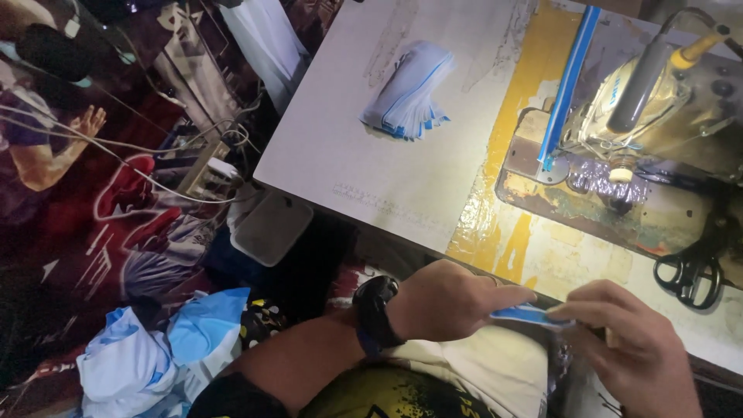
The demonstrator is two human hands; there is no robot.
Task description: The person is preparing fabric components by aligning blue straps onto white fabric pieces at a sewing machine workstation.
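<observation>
My left hand (453,302), with a dark watch on its wrist, pinches one end of a small blue and white fabric strip (525,315) just below the table's front edge. My right hand (631,344) grips the strip's other end, so the piece is held between both hands over my lap. A stack of similar blue and white fabric pieces (410,93) lies on the white table top (333,147), far from both hands. The sewing machine (650,93) stands at the upper right, with a long blue strip (569,81) running along its left side.
Black scissors (691,272) lie on the table at the right edge. Crumpled light blue and white cloth (155,348) is heaped on the floor at lower left. Cables and a power strip (209,174) sit left of the table over patterned red fabric.
</observation>
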